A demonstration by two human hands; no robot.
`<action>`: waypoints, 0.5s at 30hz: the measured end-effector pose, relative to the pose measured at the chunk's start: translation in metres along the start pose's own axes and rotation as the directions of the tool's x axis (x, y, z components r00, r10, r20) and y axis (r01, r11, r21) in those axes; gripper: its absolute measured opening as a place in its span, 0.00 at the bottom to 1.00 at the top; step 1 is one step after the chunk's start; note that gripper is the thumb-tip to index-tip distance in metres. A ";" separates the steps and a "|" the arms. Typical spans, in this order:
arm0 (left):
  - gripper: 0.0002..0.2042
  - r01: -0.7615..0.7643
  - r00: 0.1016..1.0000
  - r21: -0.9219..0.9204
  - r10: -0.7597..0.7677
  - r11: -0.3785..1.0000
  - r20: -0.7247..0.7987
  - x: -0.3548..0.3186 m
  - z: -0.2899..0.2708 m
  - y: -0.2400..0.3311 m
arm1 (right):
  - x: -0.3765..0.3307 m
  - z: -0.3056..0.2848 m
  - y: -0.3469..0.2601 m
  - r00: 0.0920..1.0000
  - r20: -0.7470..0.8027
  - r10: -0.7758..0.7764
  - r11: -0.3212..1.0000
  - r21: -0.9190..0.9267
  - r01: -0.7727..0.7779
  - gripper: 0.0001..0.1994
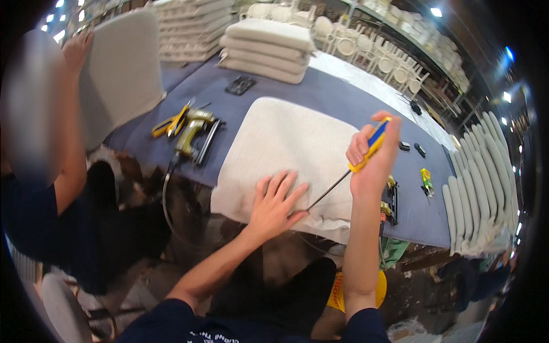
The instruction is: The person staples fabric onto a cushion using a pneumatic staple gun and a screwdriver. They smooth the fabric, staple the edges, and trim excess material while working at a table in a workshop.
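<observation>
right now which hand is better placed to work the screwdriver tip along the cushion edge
Right. The right hand grips the yellow and blue screwdriver, its tip at the near edge of the white seat cushion. The left hand lies flat on the cushion, pinning it.

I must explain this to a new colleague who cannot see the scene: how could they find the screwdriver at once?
Look at the long blue-grey worktable and find the pale fabric cushion lying on its near edge. The right hand grips the screwdriver above it, with the thin metal shaft slanting down to the cushion beside the flat left hand. Its yellow-and-blue handle distinguishes it from the bulkier staple gun further left.
</observation>
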State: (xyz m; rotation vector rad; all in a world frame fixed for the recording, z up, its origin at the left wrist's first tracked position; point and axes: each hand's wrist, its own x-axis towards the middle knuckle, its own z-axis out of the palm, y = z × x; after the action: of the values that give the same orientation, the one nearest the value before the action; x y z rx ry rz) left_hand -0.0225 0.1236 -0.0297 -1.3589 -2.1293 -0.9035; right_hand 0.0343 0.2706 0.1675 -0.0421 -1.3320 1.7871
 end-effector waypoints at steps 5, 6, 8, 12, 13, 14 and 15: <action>0.38 0.005 1.000 -0.013 -0.005 1.000 0.002 0.001 0.001 0.001 | -0.037 0.010 -0.002 0.914 -0.057 -0.401 0.864 -0.354 0.357 0.26; 0.39 0.000 1.000 -0.014 0.000 1.000 0.002 -0.001 0.000 0.000 | -0.037 0.016 -0.008 0.938 -0.103 -0.330 0.915 -0.279 0.291 0.27; 0.39 -0.002 1.000 -0.011 0.002 1.000 0.005 -0.003 -0.004 -0.003 | -0.027 0.003 -0.013 0.991 0.030 -0.128 0.992 -0.002 0.128 0.27; 0.38 -0.021 0.999 -0.049 0.019 0.999 -0.043 0.003 -0.001 0.003 | 0.006 -0.047 -0.011 0.968 0.241 -0.066 0.975 0.222 0.011 0.24; 0.38 -0.025 0.999 -0.041 0.023 0.999 -0.042 0.002 -0.001 0.002 | 0.001 -0.046 -0.002 0.981 0.124 -0.152 0.981 0.140 0.134 0.24; 0.38 -0.029 0.998 -0.043 0.027 0.999 -0.052 0.005 -0.002 0.002 | -0.004 -0.042 -0.001 0.970 0.011 -0.242 0.969 0.045 0.241 0.23; 0.38 -0.024 0.999 -0.039 0.023 0.999 -0.038 0.002 -0.003 0.000 | -0.013 -0.040 0.000 0.962 -0.017 -0.271 0.957 -0.109 0.268 0.22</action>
State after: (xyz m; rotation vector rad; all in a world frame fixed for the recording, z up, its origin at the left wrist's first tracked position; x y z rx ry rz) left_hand -0.0229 0.1229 -0.0268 -1.3726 -2.0737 -0.9595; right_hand 0.0621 0.2925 0.1441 0.0515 -1.3399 1.4809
